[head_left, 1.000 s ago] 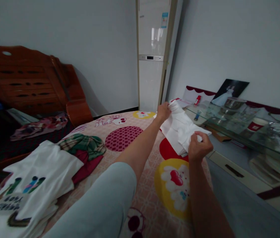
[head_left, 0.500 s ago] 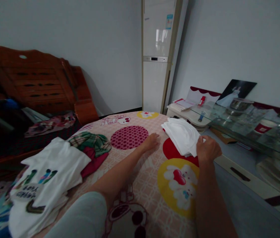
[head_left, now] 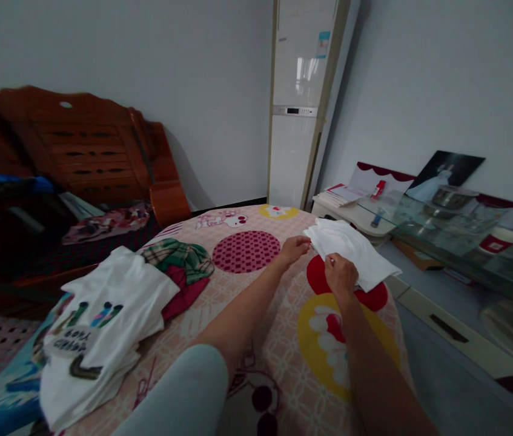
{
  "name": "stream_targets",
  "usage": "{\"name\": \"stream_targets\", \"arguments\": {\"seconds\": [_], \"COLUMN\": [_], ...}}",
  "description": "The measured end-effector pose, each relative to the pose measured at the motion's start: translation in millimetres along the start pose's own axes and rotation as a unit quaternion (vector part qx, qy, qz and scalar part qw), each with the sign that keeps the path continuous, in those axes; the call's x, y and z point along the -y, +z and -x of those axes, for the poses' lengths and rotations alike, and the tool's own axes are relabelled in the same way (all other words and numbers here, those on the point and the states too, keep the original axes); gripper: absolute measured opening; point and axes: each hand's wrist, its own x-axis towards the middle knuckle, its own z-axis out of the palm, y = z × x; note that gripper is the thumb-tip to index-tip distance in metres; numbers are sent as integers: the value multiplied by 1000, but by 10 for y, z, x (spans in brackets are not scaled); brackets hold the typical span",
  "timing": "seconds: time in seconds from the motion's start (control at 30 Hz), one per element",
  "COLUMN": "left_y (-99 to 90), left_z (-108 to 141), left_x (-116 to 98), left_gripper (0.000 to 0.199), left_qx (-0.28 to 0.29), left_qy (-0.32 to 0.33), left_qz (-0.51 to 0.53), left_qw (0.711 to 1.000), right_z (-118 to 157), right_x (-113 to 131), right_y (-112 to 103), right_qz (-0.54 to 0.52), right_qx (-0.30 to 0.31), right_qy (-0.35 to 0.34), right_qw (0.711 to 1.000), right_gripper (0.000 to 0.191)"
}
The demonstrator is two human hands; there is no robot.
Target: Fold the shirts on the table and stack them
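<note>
A folded white cloth garment (head_left: 354,248) lies at the table's right side, its layers loosely stacked; its exact kind is hidden by the folds. At its left corner is my left hand (head_left: 295,250), fingers drawn together on the edge. My right hand (head_left: 341,277) pinches the near edge, a short way to the right and closer to me. On the left side of the table, a white printed T-shirt (head_left: 106,327) lies on other clothes, beside a green plaid garment (head_left: 181,259) and a dark red cloth (head_left: 186,295).
A patterned tablecloth (head_left: 256,303) covers the round table. To the right stands a glass-topped cabinet (head_left: 420,224) with a paper cup (head_left: 496,242), papers and a photo. A wooden bench (head_left: 88,151) with clothes is at left; a tall air conditioner (head_left: 295,145) fills the corner.
My right hand has moved left from the white garment's right corner to its near edge. My left hand has come rightward to its left corner. The view has turned slightly left.
</note>
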Motion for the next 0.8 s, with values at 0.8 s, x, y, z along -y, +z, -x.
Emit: {"name": "stream_targets", "arguments": {"seconds": [0.8], "left_y": [587], "left_z": [-344], "left_x": [40], "left_gripper": [64], "left_qx": [-91], "left_qy": [-154], "left_qz": [205], "left_qw": [962], "right_z": [-26], "right_x": [-377], "right_y": [104], "right_qz": [43], "right_qx": [-79], "right_qy": [-49], "right_qw": [995], "right_gripper": [31]}}
